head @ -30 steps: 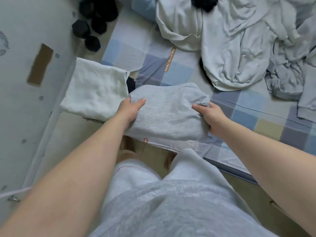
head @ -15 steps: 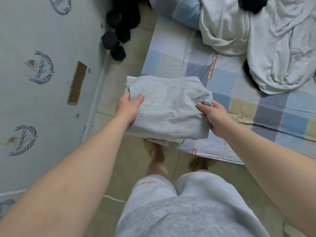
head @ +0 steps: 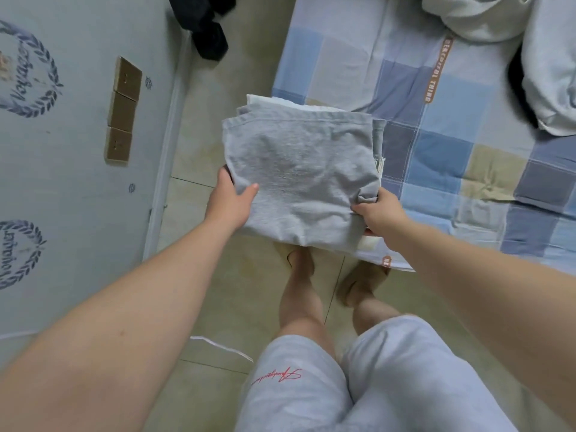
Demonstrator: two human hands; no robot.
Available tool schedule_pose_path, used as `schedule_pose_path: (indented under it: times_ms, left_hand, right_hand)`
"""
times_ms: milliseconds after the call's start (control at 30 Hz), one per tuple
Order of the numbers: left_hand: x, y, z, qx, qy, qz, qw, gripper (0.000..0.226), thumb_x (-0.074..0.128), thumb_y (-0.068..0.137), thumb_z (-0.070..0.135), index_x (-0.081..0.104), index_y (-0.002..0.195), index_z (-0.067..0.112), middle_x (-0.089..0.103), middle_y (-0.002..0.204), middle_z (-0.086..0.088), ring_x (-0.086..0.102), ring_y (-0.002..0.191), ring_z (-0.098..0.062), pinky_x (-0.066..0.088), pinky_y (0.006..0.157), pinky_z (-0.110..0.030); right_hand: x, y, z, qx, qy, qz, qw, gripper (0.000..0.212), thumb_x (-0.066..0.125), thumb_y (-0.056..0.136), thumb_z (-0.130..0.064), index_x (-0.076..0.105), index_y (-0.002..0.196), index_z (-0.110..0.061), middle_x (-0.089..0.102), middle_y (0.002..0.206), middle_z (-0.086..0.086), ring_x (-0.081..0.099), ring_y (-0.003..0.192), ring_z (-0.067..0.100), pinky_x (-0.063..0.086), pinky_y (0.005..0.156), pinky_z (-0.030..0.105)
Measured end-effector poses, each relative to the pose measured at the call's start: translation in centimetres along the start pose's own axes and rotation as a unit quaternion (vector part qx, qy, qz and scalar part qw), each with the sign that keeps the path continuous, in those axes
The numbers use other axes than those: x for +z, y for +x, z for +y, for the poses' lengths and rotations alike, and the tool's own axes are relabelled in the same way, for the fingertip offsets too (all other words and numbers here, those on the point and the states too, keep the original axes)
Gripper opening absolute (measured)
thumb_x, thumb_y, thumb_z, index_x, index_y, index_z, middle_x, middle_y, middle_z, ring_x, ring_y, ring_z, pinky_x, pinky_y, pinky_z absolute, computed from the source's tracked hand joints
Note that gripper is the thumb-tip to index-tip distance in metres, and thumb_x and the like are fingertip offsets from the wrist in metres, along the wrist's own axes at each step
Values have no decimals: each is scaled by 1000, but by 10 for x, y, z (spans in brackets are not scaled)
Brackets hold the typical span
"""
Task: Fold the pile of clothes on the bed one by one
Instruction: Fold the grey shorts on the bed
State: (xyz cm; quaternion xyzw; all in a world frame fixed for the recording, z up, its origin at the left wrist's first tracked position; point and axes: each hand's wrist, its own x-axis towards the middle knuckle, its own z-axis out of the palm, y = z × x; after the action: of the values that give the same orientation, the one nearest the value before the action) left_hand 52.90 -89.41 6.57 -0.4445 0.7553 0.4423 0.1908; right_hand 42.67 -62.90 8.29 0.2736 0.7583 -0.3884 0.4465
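Head view | folded grey jersey garment (head: 299, 179) over near left corner of checked blue bed sheet (head: 442, 157), white folded cloth (head: 274, 102) under its far edge | left hand (head: 232, 204) grips its left edge | right hand (head: 378, 213) pinches its right corner | pale unfolded clothes (head: 551, 88) far right

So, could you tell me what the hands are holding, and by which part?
Both hands grip the folded grey garment: the left hand at its left edge, thumb on top, the right hand at its near right corner.
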Motion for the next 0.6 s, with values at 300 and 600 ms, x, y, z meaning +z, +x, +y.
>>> schedule_pose_path:
  times_ms: [300,600]
  left_hand:
    - [6,0,13,32,-17,16,999,33,64,95,30,41,117,23,59,109,10,60,98,-20,39,78,-28]
    - [-1,-6,28,277,242,186,911,77,65,89,37,32,156,16,31,160,-11,31,145,-35,29,116,-49]
  right_hand:
    - [-7,10,-12,-38,-167,68,983,32,64,92,-21,53,121,-16,63,117,11,60,109,35,53,95,53]
    - [11,-19,-25,-330,-399,210,829,92,67,82,-41,17,157,-25,16,164,6,15,152,31,18,120,53]
